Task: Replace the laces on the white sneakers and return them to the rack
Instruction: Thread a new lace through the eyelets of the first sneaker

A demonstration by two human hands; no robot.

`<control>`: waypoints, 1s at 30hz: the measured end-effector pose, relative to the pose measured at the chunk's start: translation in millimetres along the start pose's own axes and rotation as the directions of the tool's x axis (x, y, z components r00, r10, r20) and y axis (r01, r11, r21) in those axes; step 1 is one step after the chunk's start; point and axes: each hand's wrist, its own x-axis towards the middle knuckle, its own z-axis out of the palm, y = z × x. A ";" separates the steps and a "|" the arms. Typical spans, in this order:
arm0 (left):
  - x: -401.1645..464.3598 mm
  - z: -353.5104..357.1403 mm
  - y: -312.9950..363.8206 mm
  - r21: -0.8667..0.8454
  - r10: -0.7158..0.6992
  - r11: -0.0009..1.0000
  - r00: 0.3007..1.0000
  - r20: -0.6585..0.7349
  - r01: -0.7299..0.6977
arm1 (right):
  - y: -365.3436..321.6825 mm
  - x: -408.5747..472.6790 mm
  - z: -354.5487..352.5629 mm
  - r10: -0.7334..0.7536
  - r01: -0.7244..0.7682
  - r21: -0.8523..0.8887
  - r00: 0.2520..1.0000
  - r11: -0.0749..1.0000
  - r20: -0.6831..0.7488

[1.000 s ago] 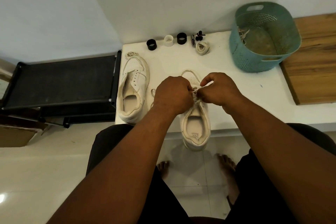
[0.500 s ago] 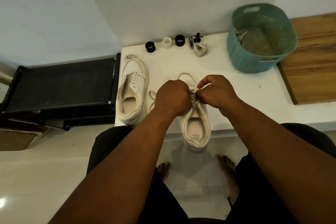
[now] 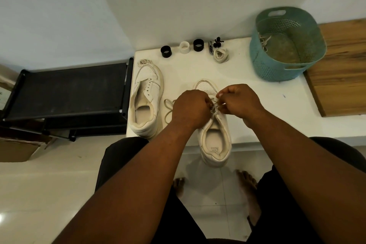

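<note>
Two white sneakers lie on the white table (image 3: 257, 109). The right sneaker (image 3: 215, 140) points away from me, its heel hanging over the front edge. My left hand (image 3: 190, 107) and my right hand (image 3: 240, 100) meet over its tongue, each pinching the cream lace (image 3: 214, 106) there. A loop of that lace (image 3: 168, 109) trails left on the table. The left sneaker (image 3: 146, 101) lies beside it, with bare eyelets and no lace in them. The black shoe rack (image 3: 65, 89) stands left of the table.
A teal perforated basket (image 3: 285, 47) holding old laces sits at the back right. Along the back edge stand two black rings (image 3: 166, 51), a white ring (image 3: 184, 47) and a coiled lace (image 3: 220, 56). A wooden surface (image 3: 340, 69) adjoins the table on the right.
Both hands stay at the lace over the right sneaker's tongue, their fingers shifting slightly. The view has drifted a little; nothing else moved.
</note>
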 end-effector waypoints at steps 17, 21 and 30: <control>7.0 4.0 -26.3 -0.182 0.053 0.981 0.997 -0.049 -0.061 | -3.4 5.2 -10.9 0.074 -0.030 0.353 0.991 0.935 -0.113; 7.8 2.5 -32.5 -0.245 0.041 0.969 0.999 0.011 -0.038 | -16.5 1.4 -22.1 0.102 -0.045 0.791 0.994 0.610 -0.023; 5.4 -2.4 -29.9 -0.220 -0.005 0.975 0.998 0.070 0.020 | 10.3 26.0 -48.4 -0.088 -0.009 -0.306 0.949 0.952 -0.302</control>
